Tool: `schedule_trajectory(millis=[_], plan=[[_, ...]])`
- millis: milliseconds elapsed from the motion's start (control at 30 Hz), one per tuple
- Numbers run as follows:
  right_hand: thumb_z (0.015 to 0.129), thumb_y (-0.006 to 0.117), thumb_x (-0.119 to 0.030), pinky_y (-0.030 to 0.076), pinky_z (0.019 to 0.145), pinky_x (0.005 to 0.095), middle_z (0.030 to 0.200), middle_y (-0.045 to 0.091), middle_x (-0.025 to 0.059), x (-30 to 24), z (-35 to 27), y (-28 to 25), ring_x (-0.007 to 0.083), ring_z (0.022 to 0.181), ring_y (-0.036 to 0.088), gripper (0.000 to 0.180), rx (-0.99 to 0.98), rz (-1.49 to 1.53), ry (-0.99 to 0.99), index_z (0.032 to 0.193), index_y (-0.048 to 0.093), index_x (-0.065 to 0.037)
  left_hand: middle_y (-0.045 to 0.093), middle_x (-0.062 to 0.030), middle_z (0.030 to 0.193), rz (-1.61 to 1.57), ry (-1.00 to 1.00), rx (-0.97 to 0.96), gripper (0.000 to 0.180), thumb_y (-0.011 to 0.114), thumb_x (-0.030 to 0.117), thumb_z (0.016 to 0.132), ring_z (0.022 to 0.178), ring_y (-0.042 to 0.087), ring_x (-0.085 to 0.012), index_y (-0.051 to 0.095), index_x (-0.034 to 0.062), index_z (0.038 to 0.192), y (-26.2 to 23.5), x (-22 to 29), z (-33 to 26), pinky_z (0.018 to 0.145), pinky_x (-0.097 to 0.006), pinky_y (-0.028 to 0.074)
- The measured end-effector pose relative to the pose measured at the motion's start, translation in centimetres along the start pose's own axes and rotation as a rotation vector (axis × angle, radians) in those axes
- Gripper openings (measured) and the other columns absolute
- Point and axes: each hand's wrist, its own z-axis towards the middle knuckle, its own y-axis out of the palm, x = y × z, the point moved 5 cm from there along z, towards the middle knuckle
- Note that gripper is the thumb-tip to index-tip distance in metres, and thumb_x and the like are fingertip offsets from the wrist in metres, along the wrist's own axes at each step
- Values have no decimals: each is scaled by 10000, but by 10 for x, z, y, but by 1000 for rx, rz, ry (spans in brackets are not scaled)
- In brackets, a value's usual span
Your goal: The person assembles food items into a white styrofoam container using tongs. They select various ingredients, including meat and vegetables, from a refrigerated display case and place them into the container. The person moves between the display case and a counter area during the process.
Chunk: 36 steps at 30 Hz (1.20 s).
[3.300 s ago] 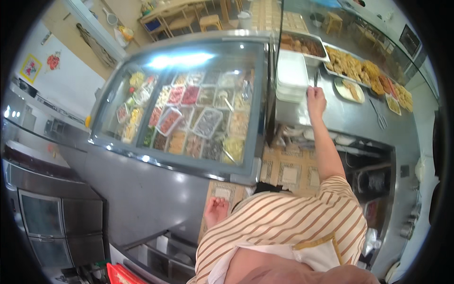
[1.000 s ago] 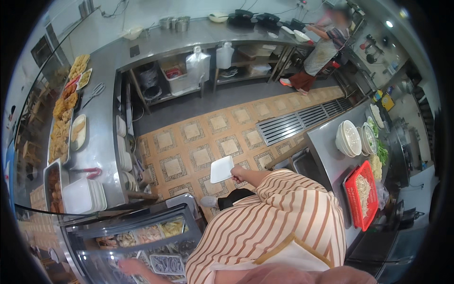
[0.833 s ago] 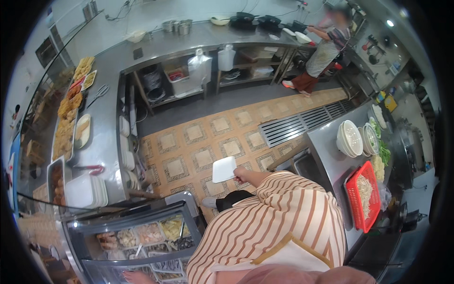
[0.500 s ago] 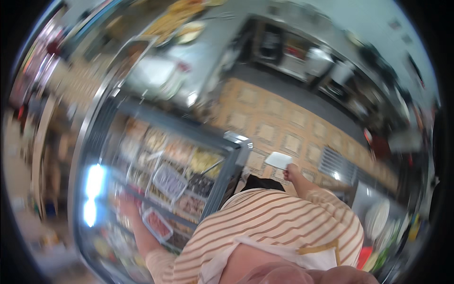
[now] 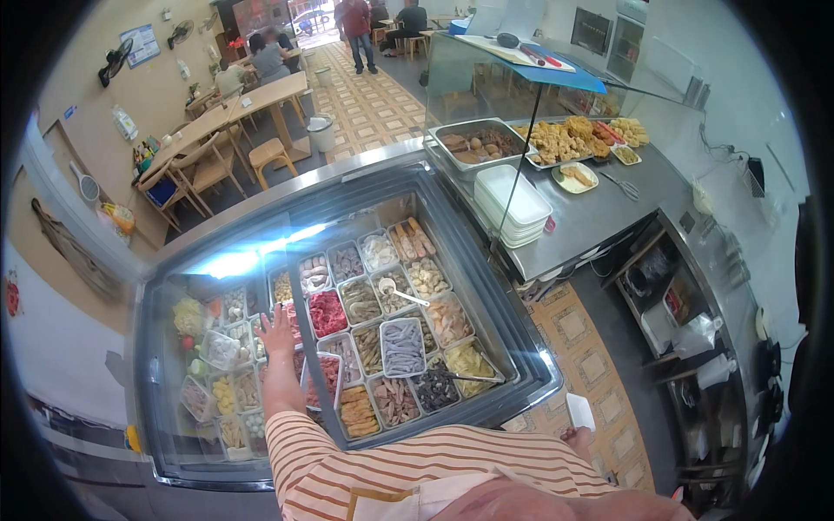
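My left hand [image 5: 276, 332] is stretched over the freezer display, fingers spread, on or just above the glass lid [image 5: 224, 304] beside its dark frame bar; whether it touches cannot be told. Near it lie tubs of red sliced meat [image 5: 328, 313], and a white tub of pinkish-red meat [image 5: 325, 379] sits by my forearm. Low at the right, my right hand [image 5: 577, 441] grips a white shallow tray [image 5: 580, 412] by its edge. On the freezer's uncovered side are a tub of greyish strips [image 5: 403, 347], dark fungus-like pieces [image 5: 436, 385] and a white ladle [image 5: 407, 294].
A steel counter [image 5: 599, 204] at the right bears stacked white trays [image 5: 512, 204], fried food [image 5: 565, 139], tongs [image 5: 620, 185] and a glass screen [image 5: 478, 95]. Beyond the freezer are wooden tables [image 5: 248, 102], a stool [image 5: 271, 156] and several people. Shelves [image 5: 651, 291] line the right.
The view has swung to the right and up and is sharper, bringing the dining area in. My left hand stays over the freezer lid; my right hand still holds the white tray.
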Motion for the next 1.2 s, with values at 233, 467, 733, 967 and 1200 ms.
schedule_trajectory(millis=[233, 467, 733, 967, 1200], plan=[[807, 400, -177, 285, 369, 286, 490, 366, 12, -69, -10, 16, 141, 385, 342, 157, -83, -43, -342, 659, 407, -125, 225, 56, 1457, 10, -268, -362, 484, 154, 402, 933, 1361, 107, -314, 244, 290, 1395, -10, -21, 12, 1008, -648, -84], [753, 436, -7, 356, 443, 242, 666, 508, 49, -102, -162, 104, 130, 491, 430, 119, -421, -266, -645, 851, 504, -1, 297, -106, 1422, -165, -19, 111, 622, 553, 359, 833, 1330, 210, -312, 322, 130, 1362, -45, 56, -58, 1051, -476, 201], [799, 528, -82, 442, 494, 211, 665, 542, -4, 43, -208, 251, 83, 548, 510, 146, -1066, -1103, -533, 939, 542, -40, 196, -128, 1449, -2338, -127, -911, 951, 648, 443, 777, 1298, 270, -264, 52, 82, 1425, -98, 242, -253, 1020, -409, 294], [862, 504, -197, 450, 579, 287, 695, 592, 70, 182, -279, 240, 131, 598, 553, 211, -1922, -1676, -103, 965, 581, -29, 582, -138, 1060, -2166, -1021, -197, 393, 551, 197, 887, 929, 593, -241, 456, -46, 1181, -31, 142, -335, 817, -367, 491], [787, 506, -187, 444, 701, 433, 893, 570, 154, 169, -161, 264, 315, 842, 530, 174, -1417, -2026, -1493, 884, 567, -56, 569, -149, 1071, -1943, -1463, 68, 479, 545, 293, 891, 913, 585, -267, 439, -60, 1197, -10, 63, -430, 805, -387, 481]])
